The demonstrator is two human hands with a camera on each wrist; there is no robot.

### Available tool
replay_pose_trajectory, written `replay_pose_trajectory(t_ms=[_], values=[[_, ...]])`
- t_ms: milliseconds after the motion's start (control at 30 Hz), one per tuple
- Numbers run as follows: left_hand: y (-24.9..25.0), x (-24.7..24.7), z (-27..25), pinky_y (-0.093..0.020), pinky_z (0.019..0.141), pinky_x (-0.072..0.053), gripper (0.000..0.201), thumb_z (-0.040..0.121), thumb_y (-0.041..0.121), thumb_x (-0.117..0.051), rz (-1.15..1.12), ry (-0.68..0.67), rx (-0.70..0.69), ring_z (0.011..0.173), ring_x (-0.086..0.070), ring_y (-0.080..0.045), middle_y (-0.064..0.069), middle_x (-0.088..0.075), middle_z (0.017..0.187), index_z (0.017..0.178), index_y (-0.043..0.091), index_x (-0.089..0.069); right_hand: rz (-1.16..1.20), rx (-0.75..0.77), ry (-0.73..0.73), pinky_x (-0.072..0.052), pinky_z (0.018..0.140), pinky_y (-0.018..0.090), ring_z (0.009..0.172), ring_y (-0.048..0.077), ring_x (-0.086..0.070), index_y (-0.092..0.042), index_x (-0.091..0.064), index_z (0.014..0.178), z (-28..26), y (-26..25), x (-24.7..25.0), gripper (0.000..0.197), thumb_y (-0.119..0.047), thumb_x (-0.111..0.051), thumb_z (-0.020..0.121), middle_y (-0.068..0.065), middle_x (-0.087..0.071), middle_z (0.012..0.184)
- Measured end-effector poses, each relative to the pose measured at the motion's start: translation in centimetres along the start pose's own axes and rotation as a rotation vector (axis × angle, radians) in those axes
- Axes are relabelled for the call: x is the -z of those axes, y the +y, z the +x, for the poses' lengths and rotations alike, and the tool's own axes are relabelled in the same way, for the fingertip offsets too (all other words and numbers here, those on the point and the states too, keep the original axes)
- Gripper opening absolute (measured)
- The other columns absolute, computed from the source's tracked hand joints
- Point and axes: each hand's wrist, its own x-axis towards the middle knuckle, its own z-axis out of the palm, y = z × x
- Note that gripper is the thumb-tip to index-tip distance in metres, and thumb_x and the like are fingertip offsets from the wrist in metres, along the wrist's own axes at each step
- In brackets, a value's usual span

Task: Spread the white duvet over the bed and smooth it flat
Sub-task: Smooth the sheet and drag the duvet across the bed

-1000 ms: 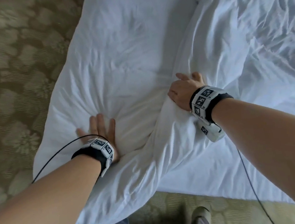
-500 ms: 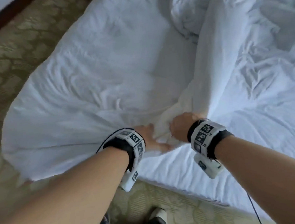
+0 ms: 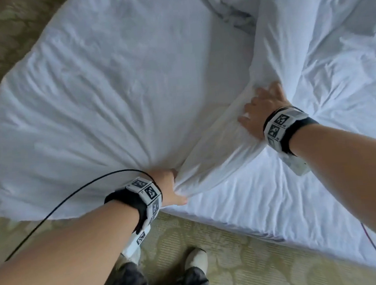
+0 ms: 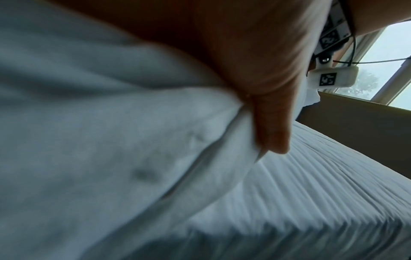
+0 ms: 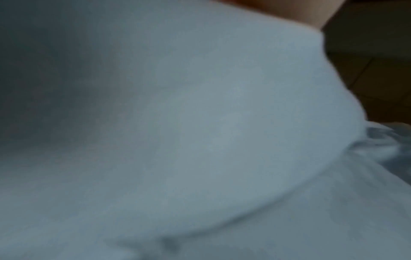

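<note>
Fingers of the left hand (image 3: pixel 169 187) are curled round a gathered fold of the white duvet (image 3: pixel 102 104) at the near edge of the bed (image 3: pixel 278 202) — the left wrist view shows the thumb (image 4: pixel 273 126) clamped over a bunched seam. The right hand (image 3: pixel 261 111) lies further in, on a raised ridge of the same fabric; its fingers are sunk into the cloth, so grip or flat press cannot be told, and the right wrist view shows only blurred white. Progress is judged as early: the duvet covers the left part of the bed and overhangs the carpet (image 3: pixel 237 247), while the sheet at right is bare and a crumpled heap sits at the far side. Spreading to the right and all smoothing remain. Both forearms extend forward and down — 2 hands well apart along 1 fold.
</note>
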Motion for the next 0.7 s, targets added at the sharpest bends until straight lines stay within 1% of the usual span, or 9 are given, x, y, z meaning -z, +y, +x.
replay_pose_trajectory(t_ms=[33, 100, 167, 233, 333, 433, 533, 633, 700], values=[[0.4, 0.2, -0.2, -0.024, 0.065, -0.039, 0.058, 0.070, 0.062, -0.069, 0.003, 0.004, -0.002, 0.078, -0.059, -0.024, -0.001, -0.063, 0.086, 0.100, 0.015, -0.052, 0.011, -0.024, -0.013, -0.011, 0.107, 0.048, 0.128, 0.021, -0.040, -0.025, -0.059, 0.116, -1.0, 0.7, -1.1, 0.055, -0.051, -0.017, 0.092, -0.002, -0.062, 0.121], [1.5, 0.9, -0.3, -0.028, 0.079, -0.044, 0.083, 0.065, 0.068, -0.068, 0.083, 0.011, 0.031, 0.105, -0.059, -0.028, -0.008, -0.060, 0.118, 0.124, 0.014, -0.044, 0.050, -0.075, -0.060, -0.013, 0.107, 0.046, 0.114, 0.019, -0.052, -0.022, -0.066, 0.108, -3.0, 1.1, -3.3, 0.057, -0.046, -0.017, 0.093, -0.002, -0.068, 0.112], [3.8, 1.4, -0.4, -0.044, 0.098, -0.040, 0.106, 0.061, 0.072, -0.067, 0.210, 0.020, 0.040, 0.126, -0.042, -0.036, -0.015, -0.035, 0.142, 0.141, 0.018, -0.021, 0.100, -0.130, -0.131, -0.019, 0.106, 0.043, 0.111, 0.019, -0.055, -0.021, -0.068, 0.108, -5.8, 1.3, -5.7, 0.056, -0.043, -0.018, 0.094, -0.002, -0.069, 0.112], [7.3, 1.5, 0.1, -0.054, 0.105, -0.031, 0.113, 0.060, 0.070, -0.070, 0.220, 0.078, -0.044, 0.133, -0.028, -0.040, -0.015, -0.017, 0.148, 0.145, 0.027, -0.008, 0.184, -0.158, -0.234, -0.023, 0.105, 0.042, 0.113, 0.018, -0.057, -0.021, -0.067, 0.111, -8.2, 0.8, -8.0, 0.056, -0.044, -0.018, 0.096, 0.000, -0.068, 0.117], [12.0, 0.1, 1.5, -0.057, 0.106, -0.027, 0.120, 0.056, 0.066, -0.076, 0.183, 0.105, -0.176, 0.135, -0.023, -0.039, -0.012, -0.010, 0.152, 0.146, 0.031, -0.004, 0.284, -0.162, -0.390, -0.035, 0.103, 0.041, 0.111, 0.026, -0.060, -0.013, -0.065, 0.112, -11.4, -1.7, -11.0, 0.060, -0.044, -0.016, 0.095, 0.008, -0.067, 0.118], [14.7, -2.6, 1.7, -0.053, 0.102, -0.034, 0.089, 0.071, 0.040, -0.076, 0.234, 0.041, -0.109, 0.126, -0.034, -0.038, -0.017, -0.028, 0.141, 0.140, 0.022, -0.024, 0.337, -0.141, -0.507, -0.045, 0.098, 0.044, 0.113, 0.031, -0.059, -0.011, -0.058, 0.121, -13.3, -3.4, -11.9, 0.056, -0.043, -0.019, 0.097, 0.014, -0.063, 0.123], [15.1, -4.3, 1.7, -0.045, 0.099, -0.038, 0.035, 0.094, 0.014, -0.044, 0.279, 0.114, -0.117, 0.120, -0.044, -0.035, -0.016, -0.045, 0.131, 0.129, 0.013, -0.046, 0.370, 0.043, -0.551, -0.045, 0.099, 0.041, 0.120, 0.029, -0.054, -0.018, -0.051, 0.133, -12.7, -2.9, -10.6, 0.042, -0.033, -0.030, 0.100, 0.010, -0.056, 0.134], [14.9, -3.9, 1.6, -0.040, 0.092, -0.047, 0.033, 0.094, 0.007, -0.043, 0.309, 0.061, -0.164, 0.113, -0.059, -0.031, -0.013, -0.062, 0.119, 0.124, 0.010, -0.057, 0.406, -0.025, -0.296, -0.043, 0.098, 0.039, 0.123, 0.031, -0.049, -0.016, -0.053, 0.126, -10.3, -0.5, -8.0, 0.038, -0.033, -0.049, 0.092, 0.011, -0.051, 0.134], [15.3, -3.2, 1.2, -0.039, 0.089, -0.049, 0.032, 0.094, 0.009, -0.046, 0.355, 0.013, -0.145, 0.109, -0.062, -0.030, -0.010, -0.066, 0.115, 0.122, 0.012, -0.059, 0.377, -0.157, -0.054, -0.031, 0.105, 0.048, 0.135, 0.034, -0.028, -0.021, -0.043, 0.129, -8.2, 1.3, -6.3, 0.051, -0.030, -0.059, 0.082, 0.012, -0.032, 0.145]])
